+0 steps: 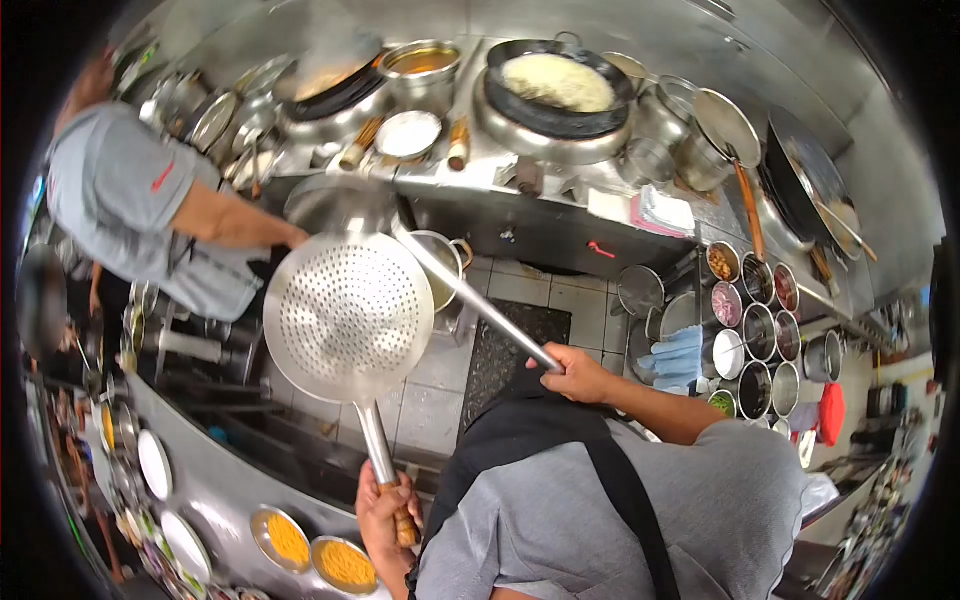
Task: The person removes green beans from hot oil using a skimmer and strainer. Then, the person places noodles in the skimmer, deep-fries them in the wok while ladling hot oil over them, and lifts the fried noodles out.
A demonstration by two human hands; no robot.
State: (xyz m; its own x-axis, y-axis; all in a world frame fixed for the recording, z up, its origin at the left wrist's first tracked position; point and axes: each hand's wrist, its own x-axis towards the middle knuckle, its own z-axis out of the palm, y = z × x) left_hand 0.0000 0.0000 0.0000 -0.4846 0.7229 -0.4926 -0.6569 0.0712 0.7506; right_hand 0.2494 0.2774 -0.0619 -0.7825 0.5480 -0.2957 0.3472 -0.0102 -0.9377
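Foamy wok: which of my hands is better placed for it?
Probably your right hand: it is nearer the wok, gripping a long metal handle. Your left hand sits farther back, holding the strainer.

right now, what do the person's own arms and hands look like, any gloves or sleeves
The left hand and right hand are ungloved. A short grey sleeve leaves the right forearm bare; a dark band, possibly a watch strap, shows at the left wrist.

i've got shiny metal walls (pixel 640 25) behind the long cooking counter (pixel 425 178) in front of me, with light glaring off the steel. below me it's pale grey floor tiles (pixel 425 420) plus a dark textured mat (pixel 490 370), and another metal counter (pixel 235 465) runs along my left side.
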